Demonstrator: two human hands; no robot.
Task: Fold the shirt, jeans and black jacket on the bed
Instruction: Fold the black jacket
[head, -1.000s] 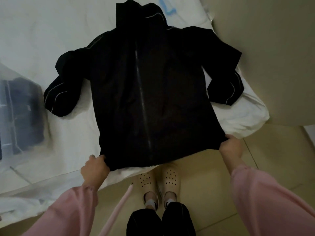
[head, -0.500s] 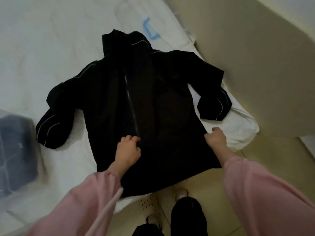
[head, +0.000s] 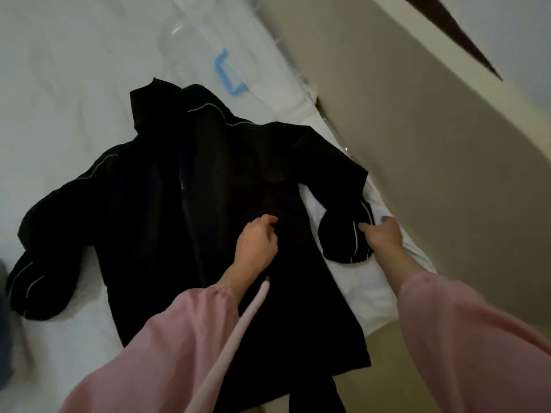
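**Now: wall-side sleeve taken up for folding across the black jacket**

Presently the black jacket (head: 155,222) is spread front-up on the white bed (head: 74,84), filling the centre of the frame, with its collar toward the upper middle and its zip (head: 185,204) closed. The wall-side sleeve (head: 340,234), at the right of the frame, is pinched at its striped cuff by the right hand (head: 384,236). It seems to be held there so that it can be drawn inward over the chest. The left hand (head: 256,242) is laid on the jacket's front just right of the zip, probably to pin the body flat during that fold. Its fingers are curled, but whether cloth is pinched cannot be told.

Little room is left at the right. The bed's edge runs close behind the held cuff, and the beige wall (head: 417,144) rises just beyond, so an inward sweep is judged the easy direction. The hem is brought to the bed's near edge at the lower middle and appears to overhang it. Open sheet is available at the upper left. The other sleeve (head: 44,263) lies bent at the lower left, untouched. A clear bag with a blue handle (head: 228,70) lies above the collar. Shirt and jeans cannot be made out.
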